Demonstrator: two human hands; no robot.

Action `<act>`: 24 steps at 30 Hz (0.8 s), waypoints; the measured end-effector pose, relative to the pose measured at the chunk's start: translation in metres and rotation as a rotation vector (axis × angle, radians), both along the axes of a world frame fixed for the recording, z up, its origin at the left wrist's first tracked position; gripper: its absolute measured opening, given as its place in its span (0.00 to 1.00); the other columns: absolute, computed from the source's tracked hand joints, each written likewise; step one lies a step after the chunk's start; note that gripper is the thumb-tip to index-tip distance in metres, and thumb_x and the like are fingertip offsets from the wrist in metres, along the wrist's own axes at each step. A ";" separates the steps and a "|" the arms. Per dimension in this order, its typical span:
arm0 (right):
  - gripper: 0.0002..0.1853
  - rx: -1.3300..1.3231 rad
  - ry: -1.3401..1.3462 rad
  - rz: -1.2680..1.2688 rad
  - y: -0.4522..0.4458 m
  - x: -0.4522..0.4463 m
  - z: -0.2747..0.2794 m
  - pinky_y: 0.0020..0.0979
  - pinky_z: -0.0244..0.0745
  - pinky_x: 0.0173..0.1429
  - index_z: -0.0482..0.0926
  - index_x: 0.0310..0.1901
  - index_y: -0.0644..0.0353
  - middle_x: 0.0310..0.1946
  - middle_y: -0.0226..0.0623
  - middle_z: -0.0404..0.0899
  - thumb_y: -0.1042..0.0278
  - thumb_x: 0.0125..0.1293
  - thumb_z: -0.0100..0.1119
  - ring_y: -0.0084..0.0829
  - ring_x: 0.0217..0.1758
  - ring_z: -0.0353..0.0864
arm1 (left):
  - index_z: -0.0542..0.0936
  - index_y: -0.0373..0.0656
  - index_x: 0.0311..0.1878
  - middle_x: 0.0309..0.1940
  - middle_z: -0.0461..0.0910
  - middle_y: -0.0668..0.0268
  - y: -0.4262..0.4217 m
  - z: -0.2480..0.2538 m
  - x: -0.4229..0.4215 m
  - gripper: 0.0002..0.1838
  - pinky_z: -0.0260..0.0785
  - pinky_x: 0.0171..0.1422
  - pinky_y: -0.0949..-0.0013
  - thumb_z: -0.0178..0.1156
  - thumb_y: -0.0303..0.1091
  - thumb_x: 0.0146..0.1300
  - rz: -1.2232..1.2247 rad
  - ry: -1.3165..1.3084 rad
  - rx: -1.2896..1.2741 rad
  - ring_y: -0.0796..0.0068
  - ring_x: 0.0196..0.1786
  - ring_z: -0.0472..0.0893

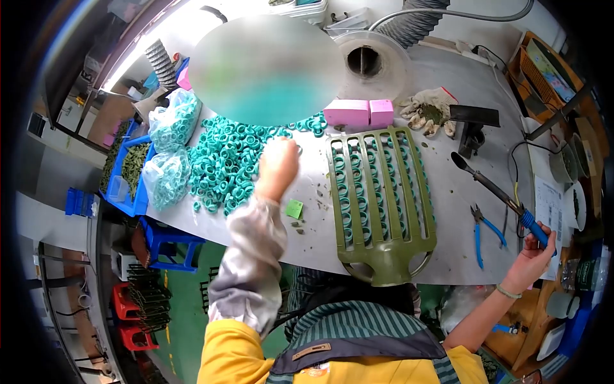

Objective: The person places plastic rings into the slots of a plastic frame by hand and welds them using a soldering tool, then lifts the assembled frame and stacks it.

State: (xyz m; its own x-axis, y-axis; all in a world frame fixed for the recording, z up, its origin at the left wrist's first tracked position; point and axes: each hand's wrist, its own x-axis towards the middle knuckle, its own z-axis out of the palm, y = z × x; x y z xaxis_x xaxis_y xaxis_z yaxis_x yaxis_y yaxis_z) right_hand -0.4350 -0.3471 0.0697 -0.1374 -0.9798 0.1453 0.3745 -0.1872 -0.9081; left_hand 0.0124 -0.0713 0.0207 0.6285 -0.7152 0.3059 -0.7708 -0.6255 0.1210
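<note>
My left hand [279,168] is closed at the right edge of a heap of teal rings [224,160]; what its fingertips hold is hidden. My right hand [532,261] grips the blue handle of a long dark tool [489,185] with a rounded, spoon-like tip, held over the right side of the table. Between my hands lies an olive-green slotted frame [384,249]. Rows of teal rings [345,203] show through its slots. A small green paper piece [294,208] rests beside my left wrist. Blue-handled cutting pliers [480,237] lie left of my right hand.
Ring-filled plastic bags [167,176] and a blue crate [142,203] stand at the left. Pink blocks [348,113], a soiled glove [432,112], a black stand [472,131] and a round duct opening [364,61] are beyond the frame. A blurred oval hides the back middle.
</note>
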 end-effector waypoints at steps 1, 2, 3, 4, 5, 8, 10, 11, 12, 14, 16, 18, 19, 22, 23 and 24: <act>0.16 -0.002 0.002 0.015 -0.001 0.001 -0.001 0.22 0.74 0.42 0.81 0.40 0.64 0.40 0.39 0.83 0.57 0.73 0.54 0.21 0.30 0.75 | 0.80 0.39 0.31 0.32 0.80 0.53 0.004 -0.007 0.025 0.06 0.74 0.44 0.52 0.56 0.28 0.62 0.033 -0.058 0.059 0.49 0.38 0.80; 0.16 -0.005 0.003 0.027 -0.001 0.002 -0.001 0.21 0.74 0.41 0.81 0.40 0.63 0.40 0.39 0.83 0.57 0.73 0.54 0.21 0.30 0.75 | 0.81 0.40 0.40 0.39 0.80 0.54 0.008 -0.021 0.048 0.07 0.73 0.50 0.55 0.57 0.26 0.61 -0.011 -0.063 -0.013 0.51 0.45 0.79; 0.16 0.004 0.010 0.028 -0.001 0.005 0.000 0.21 0.74 0.40 0.81 0.40 0.63 0.40 0.39 0.83 0.57 0.73 0.54 0.21 0.30 0.76 | 0.80 0.41 0.46 0.43 0.79 0.55 0.004 -0.022 0.057 0.11 0.72 0.54 0.56 0.58 0.25 0.60 -0.089 -0.055 -0.048 0.52 0.49 0.78; 0.16 0.012 0.018 0.029 0.000 0.008 0.000 0.20 0.75 0.40 0.81 0.40 0.63 0.40 0.39 0.83 0.57 0.73 0.54 0.21 0.29 0.76 | 0.79 0.42 0.52 0.47 0.78 0.55 0.001 -0.022 0.064 0.17 0.70 0.57 0.57 0.59 0.24 0.59 -0.167 -0.046 -0.083 0.53 0.52 0.76; 0.16 0.020 0.025 0.030 0.001 0.012 0.001 0.20 0.75 0.39 0.81 0.40 0.63 0.40 0.40 0.84 0.57 0.73 0.54 0.21 0.28 0.76 | 0.75 0.44 0.59 0.51 0.76 0.55 0.000 -0.026 0.073 0.24 0.68 0.61 0.58 0.60 0.23 0.57 -0.299 -0.100 -0.039 0.53 0.55 0.75; 0.16 0.032 0.042 0.018 0.005 0.025 0.006 0.19 0.75 0.37 0.81 0.40 0.63 0.39 0.40 0.84 0.57 0.73 0.54 0.20 0.27 0.77 | 0.78 0.47 0.53 0.44 0.79 0.59 0.000 -0.024 0.080 0.18 0.70 0.56 0.58 0.65 0.32 0.57 -0.089 0.099 0.195 0.55 0.52 0.77; 0.16 0.025 0.042 0.038 0.008 0.032 0.008 0.18 0.75 0.36 0.81 0.40 0.63 0.40 0.40 0.84 0.57 0.73 0.54 0.20 0.26 0.77 | 0.80 0.46 0.40 0.37 0.79 0.57 0.005 -0.024 0.084 0.10 0.71 0.49 0.55 0.66 0.39 0.58 -0.087 -0.103 0.134 0.53 0.43 0.79; 0.16 0.021 0.042 0.053 0.009 0.035 0.008 0.18 0.75 0.36 0.81 0.40 0.63 0.40 0.40 0.84 0.57 0.73 0.54 0.20 0.26 0.77 | 0.80 0.45 0.39 0.37 0.79 0.57 0.001 -0.028 0.090 0.10 0.71 0.47 0.54 0.66 0.38 0.58 -0.075 -0.008 0.037 0.52 0.43 0.79; 0.16 0.021 0.037 0.063 0.009 0.038 0.007 0.19 0.75 0.36 0.81 0.40 0.63 0.40 0.40 0.84 0.57 0.73 0.54 0.20 0.26 0.77 | 0.80 0.44 0.38 0.37 0.78 0.56 -0.005 -0.031 0.098 0.10 0.71 0.46 0.53 0.66 0.38 0.59 -0.060 0.086 -0.060 0.52 0.42 0.79; 0.15 0.020 0.027 0.087 0.008 0.044 0.006 0.19 0.76 0.36 0.81 0.40 0.63 0.40 0.40 0.84 0.57 0.73 0.54 0.20 0.26 0.77 | 0.80 0.42 0.39 0.33 0.79 0.58 -0.015 -0.043 0.109 0.10 0.71 0.43 0.57 0.66 0.38 0.60 -0.040 0.150 -0.192 0.55 0.38 0.79; 0.15 0.012 0.036 0.098 0.012 0.052 0.009 0.19 0.76 0.36 0.80 0.40 0.63 0.40 0.40 0.83 0.57 0.73 0.54 0.20 0.26 0.77 | 0.80 0.41 0.38 0.30 0.78 0.59 -0.018 -0.043 0.108 0.11 0.71 0.41 0.59 0.66 0.38 0.60 -0.011 0.160 -0.275 0.58 0.35 0.78; 0.15 0.018 0.038 0.111 0.015 0.058 0.013 0.19 0.76 0.36 0.80 0.40 0.63 0.39 0.40 0.83 0.57 0.73 0.54 0.20 0.26 0.77 | 0.80 0.41 0.37 0.29 0.77 0.60 -0.020 -0.041 0.108 0.11 0.70 0.39 0.59 0.67 0.39 0.60 0.017 0.119 -0.311 0.59 0.33 0.77; 0.15 0.026 0.036 0.122 0.016 0.060 0.014 0.19 0.77 0.36 0.80 0.40 0.63 0.39 0.40 0.83 0.57 0.73 0.53 0.20 0.26 0.77 | 0.80 0.41 0.36 0.28 0.76 0.61 -0.023 -0.041 0.111 0.13 0.69 0.39 0.58 0.68 0.41 0.60 -0.048 0.117 -0.306 0.60 0.33 0.77; 0.16 0.033 0.040 0.146 0.020 0.068 0.017 0.20 0.77 0.36 0.80 0.39 0.63 0.39 0.40 0.83 0.57 0.73 0.53 0.20 0.26 0.77 | 0.81 0.43 0.36 0.32 0.77 0.60 -0.033 -0.045 0.105 0.13 0.70 0.45 0.57 0.67 0.43 0.61 -0.145 0.006 -0.349 0.57 0.39 0.77; 0.16 0.033 0.044 0.153 0.022 0.071 0.017 0.20 0.77 0.35 0.80 0.39 0.63 0.39 0.40 0.83 0.57 0.73 0.53 0.20 0.26 0.77 | 0.84 0.44 0.35 0.30 0.77 0.60 -0.038 -0.048 0.100 0.12 0.69 0.46 0.57 0.67 0.44 0.61 -0.059 0.021 -0.305 0.57 0.40 0.76; 0.16 0.034 0.048 0.161 0.023 0.074 0.016 0.20 0.77 0.35 0.80 0.39 0.63 0.39 0.41 0.83 0.57 0.73 0.53 0.20 0.26 0.77 | 0.86 0.43 0.37 0.31 0.81 0.59 -0.042 -0.045 0.097 0.12 0.70 0.46 0.58 0.67 0.43 0.60 0.004 0.151 -0.209 0.57 0.39 0.79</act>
